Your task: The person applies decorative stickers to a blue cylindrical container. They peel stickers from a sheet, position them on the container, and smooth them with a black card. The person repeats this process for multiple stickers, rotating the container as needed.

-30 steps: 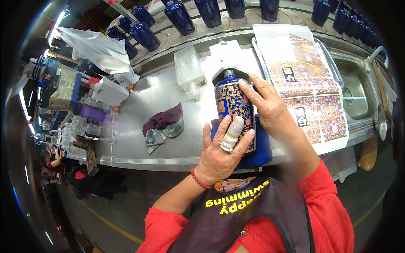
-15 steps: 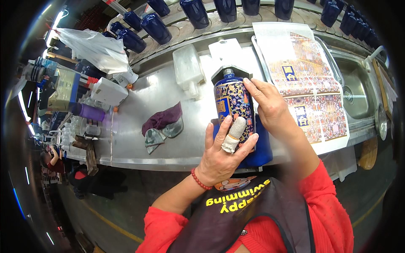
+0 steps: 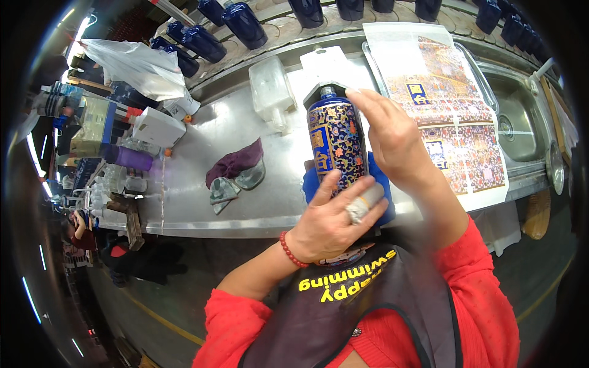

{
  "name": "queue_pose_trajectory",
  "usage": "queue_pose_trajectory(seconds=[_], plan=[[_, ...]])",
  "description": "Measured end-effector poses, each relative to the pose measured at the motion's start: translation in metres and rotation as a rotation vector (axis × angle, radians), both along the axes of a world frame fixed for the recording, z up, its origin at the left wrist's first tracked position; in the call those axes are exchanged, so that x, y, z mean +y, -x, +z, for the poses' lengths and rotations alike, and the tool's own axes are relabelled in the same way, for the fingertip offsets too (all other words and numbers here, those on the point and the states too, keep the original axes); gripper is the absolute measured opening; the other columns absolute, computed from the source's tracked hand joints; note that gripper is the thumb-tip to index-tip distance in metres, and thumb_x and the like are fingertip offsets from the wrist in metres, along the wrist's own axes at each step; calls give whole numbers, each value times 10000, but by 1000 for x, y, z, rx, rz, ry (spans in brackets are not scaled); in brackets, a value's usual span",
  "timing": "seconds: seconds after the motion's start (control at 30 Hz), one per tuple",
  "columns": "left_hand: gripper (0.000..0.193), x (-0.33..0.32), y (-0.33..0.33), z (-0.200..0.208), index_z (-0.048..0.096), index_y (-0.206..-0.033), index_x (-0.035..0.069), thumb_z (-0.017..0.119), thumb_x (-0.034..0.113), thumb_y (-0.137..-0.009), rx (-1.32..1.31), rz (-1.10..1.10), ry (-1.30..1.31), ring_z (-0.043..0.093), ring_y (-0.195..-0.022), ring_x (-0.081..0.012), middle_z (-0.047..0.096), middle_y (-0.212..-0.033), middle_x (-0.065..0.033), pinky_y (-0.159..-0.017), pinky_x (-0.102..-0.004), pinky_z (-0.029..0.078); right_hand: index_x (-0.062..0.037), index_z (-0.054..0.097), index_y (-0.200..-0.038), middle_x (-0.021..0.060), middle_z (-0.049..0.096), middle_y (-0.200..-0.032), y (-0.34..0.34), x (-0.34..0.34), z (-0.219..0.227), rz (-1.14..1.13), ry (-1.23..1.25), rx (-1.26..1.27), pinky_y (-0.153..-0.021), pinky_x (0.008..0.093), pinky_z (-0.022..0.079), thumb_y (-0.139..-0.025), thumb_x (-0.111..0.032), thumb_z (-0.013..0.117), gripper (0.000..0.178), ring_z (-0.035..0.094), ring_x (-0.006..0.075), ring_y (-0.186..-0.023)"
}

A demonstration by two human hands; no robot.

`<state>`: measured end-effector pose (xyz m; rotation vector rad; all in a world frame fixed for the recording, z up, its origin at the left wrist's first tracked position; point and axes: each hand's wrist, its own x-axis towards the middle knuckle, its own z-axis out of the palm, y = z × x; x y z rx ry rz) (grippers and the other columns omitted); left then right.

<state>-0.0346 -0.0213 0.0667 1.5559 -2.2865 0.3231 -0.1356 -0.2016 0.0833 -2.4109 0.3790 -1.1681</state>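
A dark blue bottle (image 3: 345, 138) with a colourful floral, gold-patterned wrap lies on its back in front of me, neck pointing away, on a support with a blue pad (image 3: 311, 184) under it. My left hand (image 3: 331, 224) is bent over its lower end, the fingers lying across the pattern. One finger wears a whitish cover (image 3: 363, 208). Along the bottle's right side rests my right hand (image 3: 399, 138), fingers stretched out together and the edge of the hand toward the bottle. Its palm side is partly hidden.
On the right, printed pattern sheets (image 3: 445, 126) lie over a tray beside a sink (image 3: 518, 129). A clear plastic container (image 3: 270, 92) stands beyond the bottle, and purple and grey cloths (image 3: 236, 168) lie to the left. Plain blue bottles (image 3: 244, 26) line a conveyor at the back.
My left hand has slid to the bottle's lower end, its fingers now bent across it. The right hand has straightened its fingers along the side. The view has shifted slightly.
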Motion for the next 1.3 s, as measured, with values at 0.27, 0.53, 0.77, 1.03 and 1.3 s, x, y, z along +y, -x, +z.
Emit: queue_pose_trajectory(seconds=[0.27,0.53,0.77,1.03,1.3], plan=[[864,-10,-29,-5,445,-1516,3,511,659,-958,218,283,-28,377,-1438,-462,447,-1522,-272,-1216,-583,84,-70,561,-1426,370,516,-1364,15,15,-40,-71,80,203,-1039,482,480,-862,21,561,571,563,492,-1229],[806,-10,-27,-4,519,-1497,127,498,697,-926,225,268,-27,366,-1452,-428,504,-1501,-212,-1201,-635,58,-62,488,-1483,373,529,-1336,22,11,-50,-27,30,192,-983,469,514,-833,77,519,665,593,508,-1138],[690,2,-7,-7,581,-1439,169,688,541,-869,20,230,-52,373,-1477,-366,546,-1489,-121,-1233,-584,-8,-7,504,-1438,295,613,-1275,39,8,-56,-77,-75,-12,-921,424,540,-862,116,508,589,651,421,-1081],[496,-2,21,-12,688,-1258,130,761,289,-794,-126,160,-33,467,-1425,-260,615,-1379,-57,-1235,-598,79,-16,545,-1333,231,671,-947,60,7,-57,-187,-310,-73,-697,383,532,-936,11,550,399,696,313,-767],[722,24,9,-34,512,-1443,65,768,312,-815,320,251,157,459,-1397,-411,570,-1390,-206,-1208,-636,107,-26,634,-1185,48,670,-1025,44,43,-23,82,-728,-113,-845,257,503,-973,-114,689,236,622,109,-945]])
